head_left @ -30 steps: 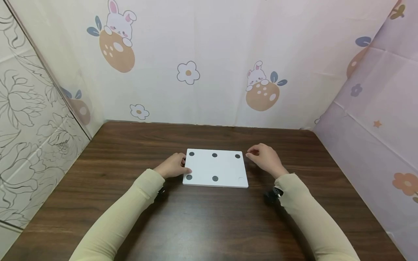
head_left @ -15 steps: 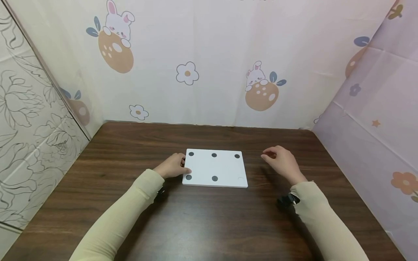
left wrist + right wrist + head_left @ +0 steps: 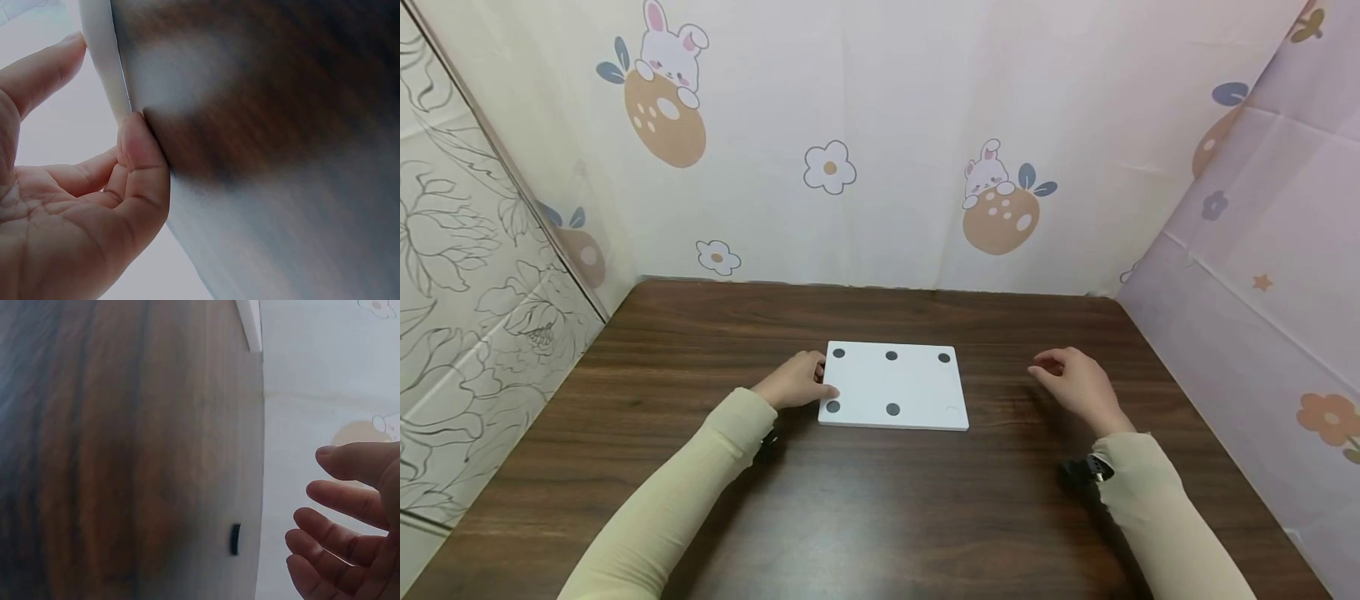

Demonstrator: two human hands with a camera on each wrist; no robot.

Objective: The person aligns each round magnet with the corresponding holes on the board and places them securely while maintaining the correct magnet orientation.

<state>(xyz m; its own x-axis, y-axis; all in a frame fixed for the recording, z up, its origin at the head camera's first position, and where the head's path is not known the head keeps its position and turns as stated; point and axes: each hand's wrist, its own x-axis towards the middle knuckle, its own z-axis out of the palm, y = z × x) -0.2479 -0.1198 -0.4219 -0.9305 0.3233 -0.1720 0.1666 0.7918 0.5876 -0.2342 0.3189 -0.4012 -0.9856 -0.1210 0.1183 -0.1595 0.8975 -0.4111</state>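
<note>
A flat white rectangular board [image 3: 891,382] lies on the dark wooden table in the head view. Several dark round spots mark its top, and a faint round outline shows at its near right corner. My left hand [image 3: 797,382] holds the board's left edge, thumb on top and fingers at the side. In the left wrist view the thumb and a curled finger of that hand [image 3: 87,206] meet the white edge [image 3: 100,62]. To the right of the board, apart from it, my right hand [image 3: 1080,387] hovers over the table with loosely bent fingers, holding nothing [image 3: 350,531].
A small black piece [image 3: 235,539] is on the table in the right wrist view; I cannot make it out in the head view. The wooden table [image 3: 880,508] meets a patterned curtain [image 3: 895,208] at the back, with more patterned sheets at both sides.
My right hand has moved away from the board's right side, to the right and slightly nearer to me. The left hand and the board have stayed in place.
</note>
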